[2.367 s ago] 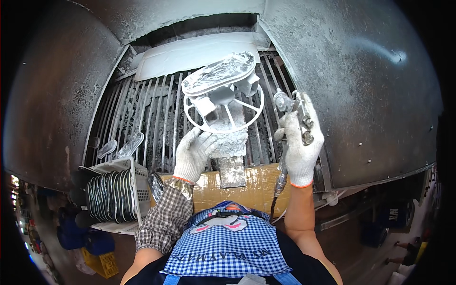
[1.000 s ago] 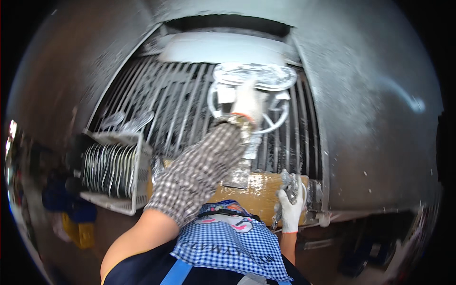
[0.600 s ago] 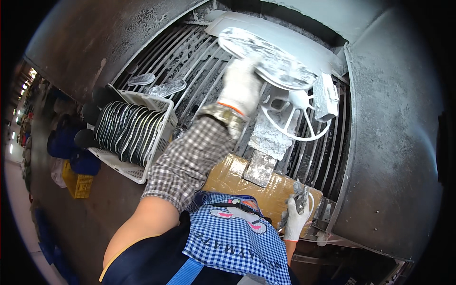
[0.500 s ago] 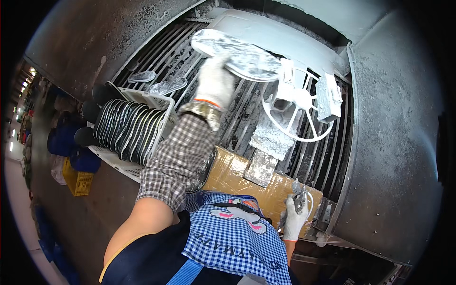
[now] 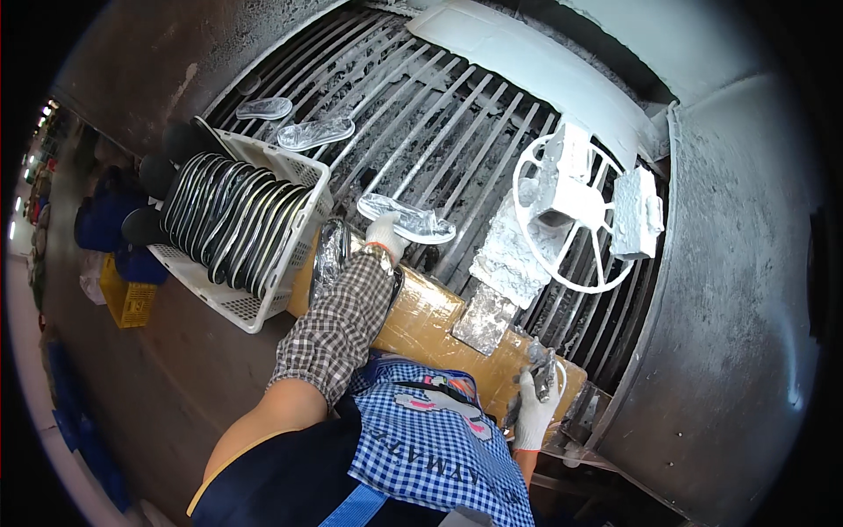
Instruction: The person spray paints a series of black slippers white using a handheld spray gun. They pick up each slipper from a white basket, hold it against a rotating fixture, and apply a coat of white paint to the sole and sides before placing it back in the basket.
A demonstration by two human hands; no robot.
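My left hand (image 5: 386, 240), in a white glove below a checked sleeve, grips the near left part of a silvery, mottled shoe sole (image 5: 430, 227). The sole lies low over the metal bars, by the far edge of the brown cardboard; whether it touches the bars I cannot tell. Part of my fingers is hidden. My gloved right hand (image 5: 537, 408) is closed round a paint-spattered spray gun (image 5: 544, 367) above the cardboard's right end. Beyond it stands a white-crusted spoked wheel (image 5: 587, 209) with blocks fixed on it, holding no sole.
Left of the bars, a white plastic crate (image 5: 256, 323) holds several dark soles on edge. Two silvery soles (image 5: 316, 133) rest on the bars behind it. Brown cardboard (image 5: 421, 321) covers the near edge. A grey metal wall (image 5: 720, 290) encloses the right side. A yellow crate (image 5: 127, 294) sits lower left.
My left hand has drawn back from the wheel toward me, bringing the sole down near the cardboard. The right hand still holds the spray gun. The whole view has shifted slightly.
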